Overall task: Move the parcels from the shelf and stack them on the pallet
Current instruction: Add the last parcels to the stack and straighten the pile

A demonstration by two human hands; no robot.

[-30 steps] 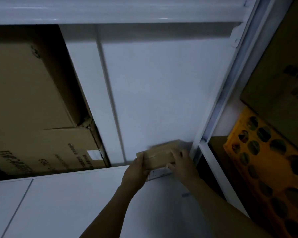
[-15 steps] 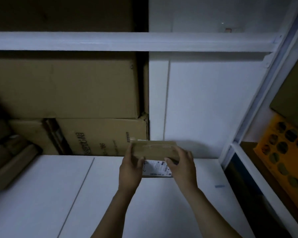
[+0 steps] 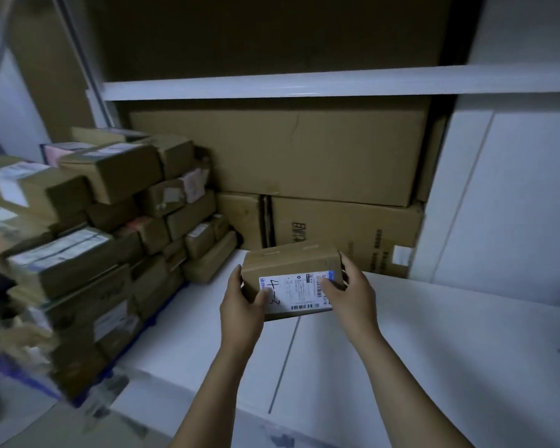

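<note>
A small brown cardboard parcel (image 3: 291, 265) with a white shipping label is held in the air above the white shelf board (image 3: 434, 344). My left hand (image 3: 241, 310) grips its left end, thumb on the label. My right hand (image 3: 353, 294) grips its right end, fingers curled over the edge. At the left stands a tall stack of parcels (image 3: 104, 227) on a blue pallet (image 3: 17, 376), blurred by motion.
Large cardboard cartons (image 3: 304, 163) fill the back of the shelf behind the parcel. A white shelf beam (image 3: 304, 87) runs overhead. White panels (image 3: 505, 195) close the right side. Grey floor shows at the bottom left.
The view has swung left, bringing the stack on the pallet into sight. The parcel has been lifted off the shelf's back right corner and carried leftward in both hands.
</note>
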